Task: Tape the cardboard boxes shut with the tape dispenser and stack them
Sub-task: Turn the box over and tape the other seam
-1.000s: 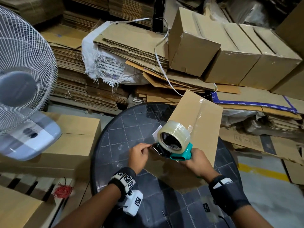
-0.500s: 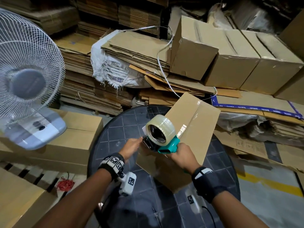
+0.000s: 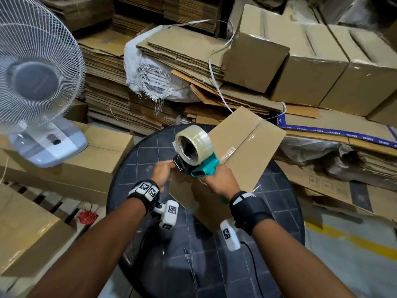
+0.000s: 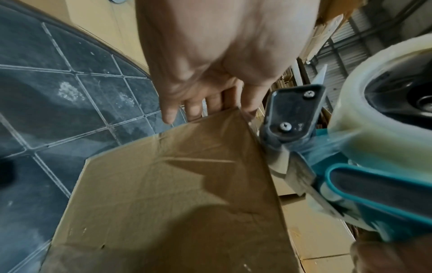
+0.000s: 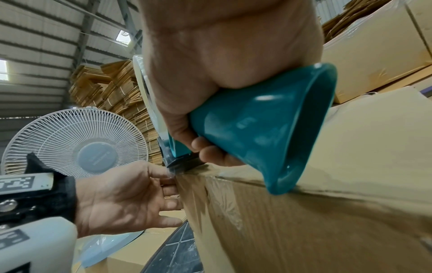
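My right grip (image 3: pixel 219 181) clasps the tape dispenser (image 3: pixel 194 157) handle; its nose points left at the box (image 3: pixel 245 151) near corner on the counter (image 3: pixel 146 155). My left grip (image 3: pixel 161 172), fingers straight, presses there.

Warehouse interior. Corrugated metal roof (image 5: pixel 42 27) on steel beams, daylight through skylight (image 5: pixel 122 37). Grey concrete floor (image 3: pixel 343 265) with yellow line (image 3: pixel 352 241). Round dark table (image 3: pixel 279 211), tile-pattern top. White fan (image 3: pixel 36 82) at left. Flattened cardboard stacks (image 3: pixel 107 82) behind; wooden pallet (image 3: pixel 53 203) lower left.
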{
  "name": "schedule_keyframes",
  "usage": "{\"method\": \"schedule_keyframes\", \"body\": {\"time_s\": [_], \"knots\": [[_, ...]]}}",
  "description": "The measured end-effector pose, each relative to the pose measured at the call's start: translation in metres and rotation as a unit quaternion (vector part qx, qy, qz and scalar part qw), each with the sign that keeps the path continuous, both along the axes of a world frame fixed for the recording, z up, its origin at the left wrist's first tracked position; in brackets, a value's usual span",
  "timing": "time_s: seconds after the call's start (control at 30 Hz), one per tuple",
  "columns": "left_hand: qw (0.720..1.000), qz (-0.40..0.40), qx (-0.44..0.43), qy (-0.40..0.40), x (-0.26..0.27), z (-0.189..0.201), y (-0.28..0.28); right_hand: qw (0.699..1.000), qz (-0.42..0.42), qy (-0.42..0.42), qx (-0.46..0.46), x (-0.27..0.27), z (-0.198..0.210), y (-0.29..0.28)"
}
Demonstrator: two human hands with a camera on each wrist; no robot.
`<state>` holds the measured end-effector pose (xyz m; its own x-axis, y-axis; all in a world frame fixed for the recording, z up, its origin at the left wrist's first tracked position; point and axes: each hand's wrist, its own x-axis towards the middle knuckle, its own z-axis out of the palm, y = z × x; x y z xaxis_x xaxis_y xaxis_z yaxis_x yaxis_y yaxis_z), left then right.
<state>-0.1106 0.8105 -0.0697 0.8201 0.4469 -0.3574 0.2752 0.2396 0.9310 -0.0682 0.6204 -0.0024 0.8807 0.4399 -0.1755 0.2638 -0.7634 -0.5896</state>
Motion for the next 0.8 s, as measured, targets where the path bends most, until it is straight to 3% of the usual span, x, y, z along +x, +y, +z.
{"method": "schedule_keyframes", "body": {"time_s": [0.2, 0.33, 0.43, 0.5, 0.53, 0.6, 0.67, 0.73, 0.8], "knots": [[0.996, 0.076, -0.030, -0.023, 0.000, 0.001, -0.012, 0.999, 0.000, 0.015, -0.033, -0.014, 0.006, -0.061], [0.998, 0.061, -0.024, 0.015, 0.000, -0.003, -0.013, 0.998, -0.023, 0.034, -0.055, -0.042, 0.011, -0.133], [0.998, 0.016, -0.054, 0.038, -0.003, 0.000, -0.016, 0.998, -0.030, 0.035, -0.052, -0.060, 0.022, -0.154], [0.997, -0.024, -0.012, 0.074, -0.003, 0.007, -0.020, 0.998, -0.029, 0.026, -0.044, -0.061, 0.021, -0.155], [0.991, -0.051, 0.068, 0.101, -0.003, 0.009, -0.021, 0.998, -0.029, 0.024, -0.042, -0.059, 0.020, -0.154], [0.940, -0.082, 0.298, 0.141, -0.006, 0.010, -0.021, 0.998, -0.030, 0.023, -0.044, -0.054, 0.015, -0.154], [0.864, -0.092, 0.493, 0.047, -0.014, 0.008, -0.024, 0.998, -0.034, 0.019, -0.043, -0.053, 0.012, -0.156], [0.764, -0.189, 0.612, -0.077, -0.022, 0.002, -0.030, 0.998, -0.034, 0.021, -0.047, -0.053, 0.010, -0.157], [0.663, -0.303, 0.674, -0.123, -0.026, -0.005, -0.040, 0.998, -0.037, 0.020, -0.052, -0.051, 0.011, -0.156]]}}
